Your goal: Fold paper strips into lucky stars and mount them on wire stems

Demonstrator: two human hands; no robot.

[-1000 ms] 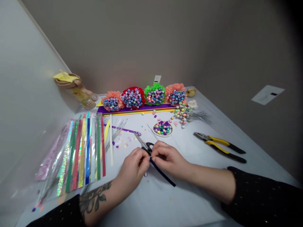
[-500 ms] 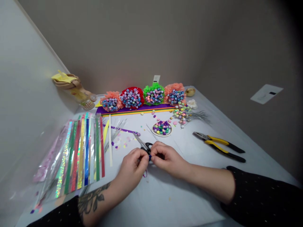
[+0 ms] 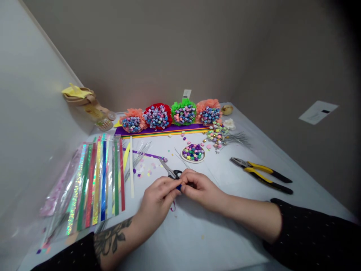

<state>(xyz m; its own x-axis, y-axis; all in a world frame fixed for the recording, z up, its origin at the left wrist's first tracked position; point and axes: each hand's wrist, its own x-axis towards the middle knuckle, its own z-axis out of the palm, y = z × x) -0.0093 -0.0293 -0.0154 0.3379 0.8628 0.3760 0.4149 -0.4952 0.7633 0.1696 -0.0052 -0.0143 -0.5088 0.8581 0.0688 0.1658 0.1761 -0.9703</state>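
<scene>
My left hand (image 3: 158, 199) and my right hand (image 3: 199, 188) meet at the middle of the white-covered table, fingertips together. Between them they pinch a small dark blue paper strip (image 3: 178, 187), mostly hidden by my fingers. Black-handled scissors (image 3: 169, 171) lie just beyond, their handles touching or passing under my right fingers, blades pointing up and left. It is hard to tell whether either hand holds them. A thin magenta scrap (image 3: 173, 206) lies below my left hand.
Packets of shiny coloured strips (image 3: 96, 180) lie at the left. Yellow-and-black pliers (image 3: 261, 175) are at the right. A dish of paper stars (image 3: 193, 152), loose stars, wires, and a row of tissue-paper star bouquets (image 3: 158, 117) lie beyond my hands, against the walls.
The long dark blue strip hanging from my fingers has shortened to a small piece between them. My left hand has moved slightly right, closer to my right hand.
</scene>
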